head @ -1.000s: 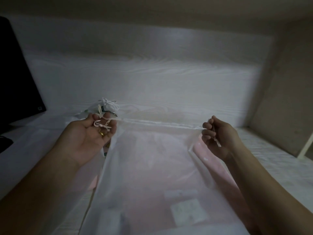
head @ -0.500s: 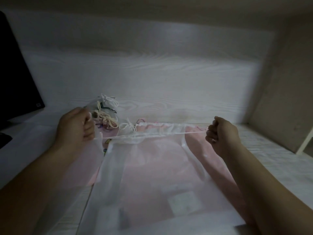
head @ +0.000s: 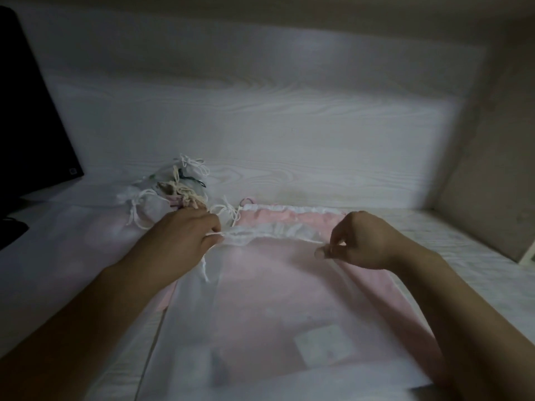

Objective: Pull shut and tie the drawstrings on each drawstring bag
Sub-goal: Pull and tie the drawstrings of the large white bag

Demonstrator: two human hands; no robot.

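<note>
A large sheer white drawstring bag (head: 260, 308) lies flat in front of me, its top hem (head: 269, 234) gathered into ruffles. My left hand (head: 185, 238) pinches the white drawstring at the hem's left end; a loose cord end hangs below it. My right hand (head: 359, 241) pinches the bag's right top corner between thumb and fingers. A pink drawstring bag (head: 292, 215) lies underneath, its gathered top showing behind.
Several small tied bags (head: 173, 186) with white and cream cords sit in a pile at the back left. A dark monitor (head: 31, 125) stands at the far left. The white wood-grain desk (head: 289, 134) ends at a beige wall on the right.
Both hands moved closer together over the bag's top. The hem, stretched taut before, is now bunched into ruffles, and the bag has settled lower onto the desk.
</note>
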